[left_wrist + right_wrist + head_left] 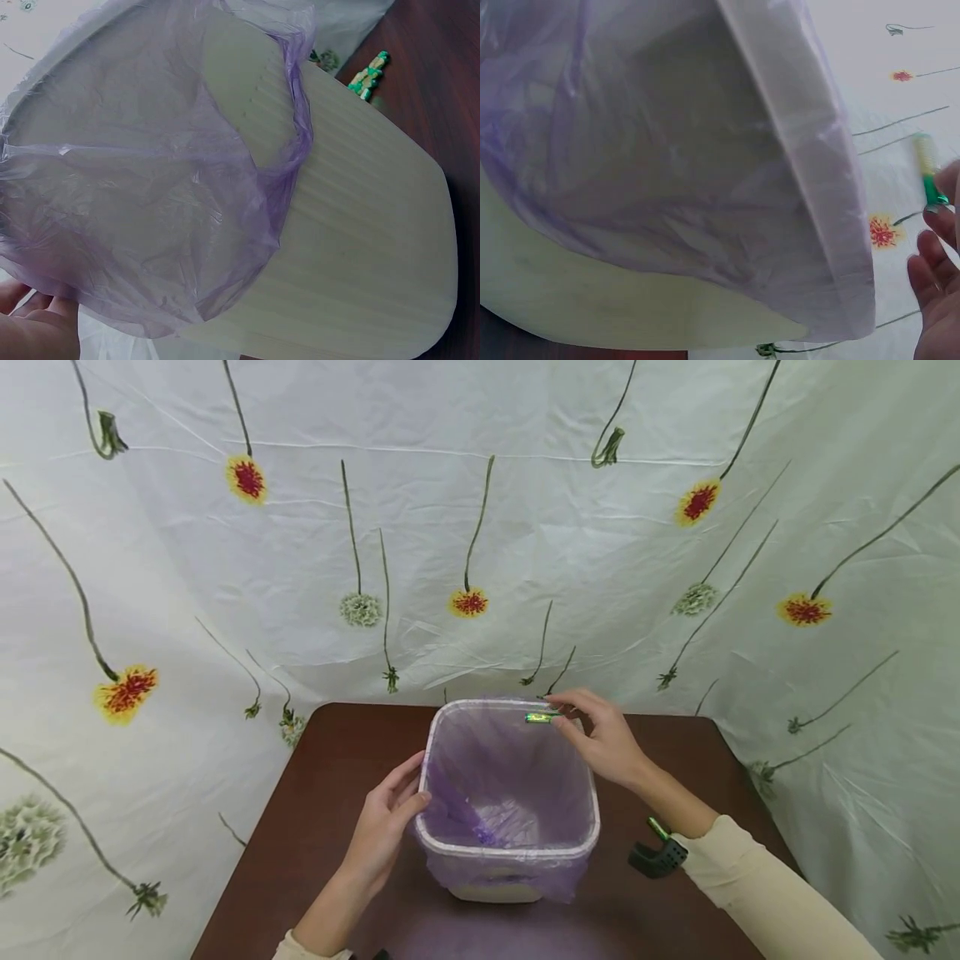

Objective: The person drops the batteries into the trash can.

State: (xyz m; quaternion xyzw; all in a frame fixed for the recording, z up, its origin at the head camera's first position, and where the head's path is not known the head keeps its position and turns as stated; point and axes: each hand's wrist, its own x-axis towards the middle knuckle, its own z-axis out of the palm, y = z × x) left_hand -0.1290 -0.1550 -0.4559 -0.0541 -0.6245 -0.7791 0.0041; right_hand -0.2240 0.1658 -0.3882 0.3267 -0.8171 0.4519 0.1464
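Observation:
A pale plastic trash bin [375,225] stands on the table, lined with a thin translucent purple bag [517,760] folded over its rim. My left hand [382,818] grips the bin's left side, thumb at the rim and fingers along the outside. Between thumb and fingertips, my right hand [603,739] pinches a green and yellow battery [538,717] above the bin's far right rim. That battery [928,169] appears blurred in the right wrist view, apart from the bag. Inside the bin, the bag's bottom looks crumpled.
Several green and yellow batteries [369,75] lie on the brown table beyond the bin in the left wrist view. One green battery [657,828] shows beside the right wrist's dark strap [657,860]. A flower-printed white cloth [420,527] hangs behind the table [322,777].

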